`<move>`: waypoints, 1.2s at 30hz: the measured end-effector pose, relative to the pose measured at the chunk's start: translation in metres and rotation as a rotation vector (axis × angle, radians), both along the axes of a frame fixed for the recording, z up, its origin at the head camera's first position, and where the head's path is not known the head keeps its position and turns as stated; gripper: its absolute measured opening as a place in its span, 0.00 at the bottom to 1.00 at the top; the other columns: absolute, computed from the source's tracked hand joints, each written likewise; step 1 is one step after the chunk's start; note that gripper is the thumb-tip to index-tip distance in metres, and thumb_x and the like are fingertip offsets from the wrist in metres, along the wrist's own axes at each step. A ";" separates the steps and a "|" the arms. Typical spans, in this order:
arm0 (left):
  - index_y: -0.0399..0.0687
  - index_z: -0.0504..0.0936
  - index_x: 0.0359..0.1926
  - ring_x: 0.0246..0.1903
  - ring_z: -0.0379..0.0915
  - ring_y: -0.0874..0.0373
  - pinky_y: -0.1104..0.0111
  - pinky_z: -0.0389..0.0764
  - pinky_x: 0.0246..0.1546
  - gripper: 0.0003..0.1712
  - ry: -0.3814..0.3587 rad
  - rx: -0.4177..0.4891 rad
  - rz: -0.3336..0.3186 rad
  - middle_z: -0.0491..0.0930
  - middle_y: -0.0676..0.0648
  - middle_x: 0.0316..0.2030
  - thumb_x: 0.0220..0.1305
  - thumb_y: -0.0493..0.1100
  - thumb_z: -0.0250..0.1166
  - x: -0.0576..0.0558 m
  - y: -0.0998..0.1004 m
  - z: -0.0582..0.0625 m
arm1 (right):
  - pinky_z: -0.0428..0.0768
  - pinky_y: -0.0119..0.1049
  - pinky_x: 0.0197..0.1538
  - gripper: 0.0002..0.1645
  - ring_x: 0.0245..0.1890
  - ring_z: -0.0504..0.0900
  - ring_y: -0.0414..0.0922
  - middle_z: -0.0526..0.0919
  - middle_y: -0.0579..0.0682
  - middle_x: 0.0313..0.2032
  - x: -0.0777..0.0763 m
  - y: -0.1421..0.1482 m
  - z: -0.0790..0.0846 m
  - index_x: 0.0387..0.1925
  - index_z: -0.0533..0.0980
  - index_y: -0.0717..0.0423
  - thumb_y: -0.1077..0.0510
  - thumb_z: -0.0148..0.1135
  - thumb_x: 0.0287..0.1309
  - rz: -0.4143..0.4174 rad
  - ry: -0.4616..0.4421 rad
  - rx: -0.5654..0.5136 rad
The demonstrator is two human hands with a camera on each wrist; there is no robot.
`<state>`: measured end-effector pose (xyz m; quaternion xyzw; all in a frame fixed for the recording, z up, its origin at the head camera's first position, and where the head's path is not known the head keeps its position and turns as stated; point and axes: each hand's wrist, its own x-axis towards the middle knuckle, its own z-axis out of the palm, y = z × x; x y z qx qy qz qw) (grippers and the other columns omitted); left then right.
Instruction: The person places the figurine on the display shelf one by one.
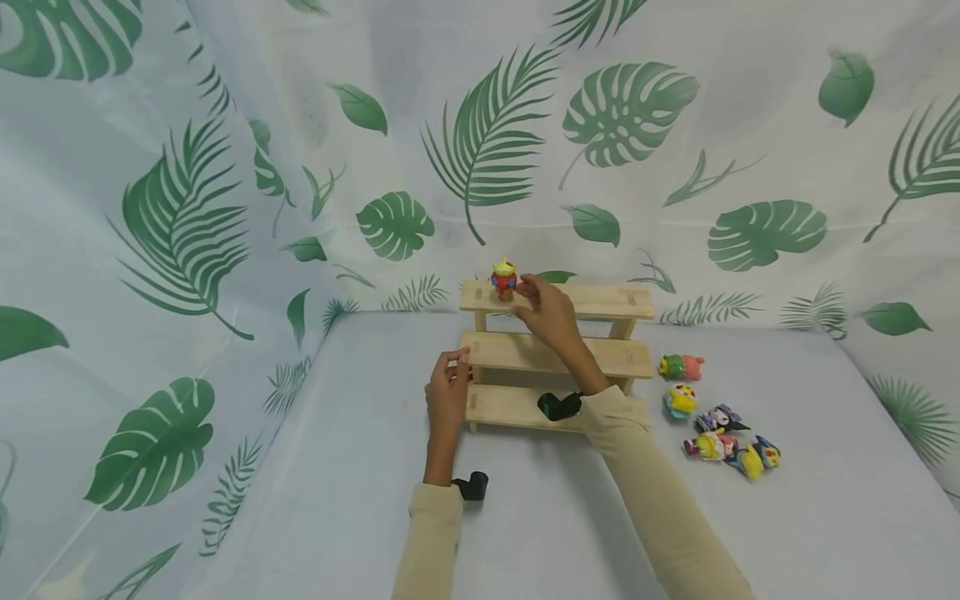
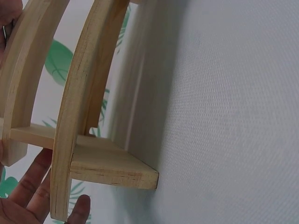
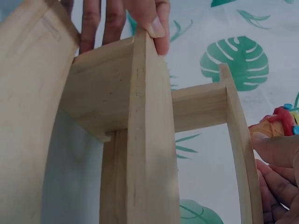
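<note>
A three-tier wooden display shelf (image 1: 600,354) stands against the back drape. At its left side my left hand (image 1: 447,392) grips the end of the middle board (image 3: 154,116), thumb and a finger on either side of it in the right wrist view. Upright on the left end of the top board (image 1: 592,298) is a small red and yellow-green toy figurine (image 1: 504,279) with a brown cone-like base. My right hand (image 1: 551,315) is just right of this figurine, fingers loosely bent, fingertips right at its side; the thumb (image 3: 271,148) overlaps its base in the right wrist view.
Several toy figurines lie right of the shelf, among them a green and pink one (image 1: 681,367), a yellow one (image 1: 681,401) and a purple and black one (image 1: 720,418). Leaf-patterned drapes (image 1: 510,192) rise behind and at both sides of the pale table surface (image 1: 337,517).
</note>
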<state>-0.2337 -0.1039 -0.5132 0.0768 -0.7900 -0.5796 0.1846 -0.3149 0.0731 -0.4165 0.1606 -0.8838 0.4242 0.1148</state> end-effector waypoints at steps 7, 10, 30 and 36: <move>0.55 0.82 0.49 0.37 0.87 0.55 0.67 0.81 0.30 0.13 0.010 0.003 0.000 0.88 0.49 0.42 0.72 0.53 0.56 0.000 0.001 0.000 | 0.80 0.47 0.55 0.26 0.52 0.82 0.56 0.83 0.62 0.50 0.019 0.016 -0.008 0.59 0.71 0.68 0.63 0.65 0.61 0.028 0.126 -0.129; 0.55 0.81 0.49 0.38 0.86 0.55 0.67 0.82 0.31 0.13 0.017 0.005 0.001 0.87 0.52 0.46 0.72 0.53 0.56 0.000 0.002 0.001 | 0.83 0.44 0.50 0.23 0.48 0.84 0.55 0.85 0.61 0.47 0.029 0.023 -0.012 0.57 0.74 0.66 0.62 0.64 0.62 0.017 0.165 -0.204; 0.53 0.81 0.50 0.39 0.86 0.54 0.67 0.84 0.35 0.13 0.034 0.057 -0.036 0.86 0.49 0.47 0.72 0.51 0.57 -0.003 0.000 0.000 | 0.77 0.18 0.34 0.13 0.32 0.81 0.31 0.83 0.69 0.38 0.103 0.109 0.004 0.47 0.78 0.72 0.68 0.62 0.61 -0.357 0.129 -0.471; 0.50 0.81 0.50 0.39 0.86 0.52 0.65 0.85 0.38 0.13 0.040 0.074 -0.041 0.86 0.47 0.47 0.72 0.49 0.57 -0.001 0.000 0.000 | 0.74 0.18 0.29 0.13 0.29 0.81 0.27 0.85 0.50 0.33 0.102 0.151 -0.020 0.48 0.79 0.66 0.63 0.61 0.63 -0.506 0.114 -0.482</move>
